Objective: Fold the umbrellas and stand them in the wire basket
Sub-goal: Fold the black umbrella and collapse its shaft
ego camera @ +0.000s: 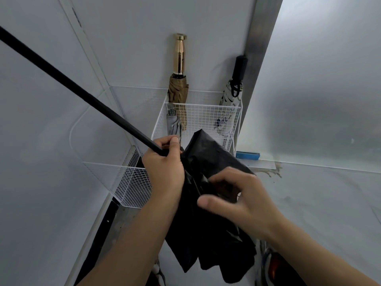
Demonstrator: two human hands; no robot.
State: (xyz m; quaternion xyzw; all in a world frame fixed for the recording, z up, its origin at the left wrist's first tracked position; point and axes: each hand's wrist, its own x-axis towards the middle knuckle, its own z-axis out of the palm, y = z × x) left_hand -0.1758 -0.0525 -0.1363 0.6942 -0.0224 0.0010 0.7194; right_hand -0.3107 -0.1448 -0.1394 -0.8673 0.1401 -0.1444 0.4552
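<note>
Head view. A white wire basket (pixel 206 104) is set in the corner formed by pale walls. Three folded umbrellas are stood in it: a tan umbrella (pixel 179 89) with a gold handle (pixel 179 54) at the far left corner, a grey umbrella (pixel 172 124) at the near left corner, and a white patterned umbrella (pixel 229 98) with a black handle (pixel 240 67) at the far right corner. A second wire basket (pixel 127 182) is seen lower and to the left. A blue object (pixel 247 156) is laid on a ledge just right of the first basket.

The near wall of the first basket is partly hidden by the black umbrella (pixel 208 157), which is held in front of it, outside the basket. Its canopy is collapsed and hangs loose in crumpled folds; its long shaft (pixel 72 85) is run diagonally toward the upper left corner of the view and crosses the left wall.

The left hand (pixel 165 168) is wrapped round the shaft where it meets the canopy, thumb uppermost. The right hand (pixel 237 199) is placed on the canopy just right of it, fingers curled into the cloth and thumb stretched leftward, so that a fold is pinched. Both forearms are raised from the lower edge of the view.
</note>
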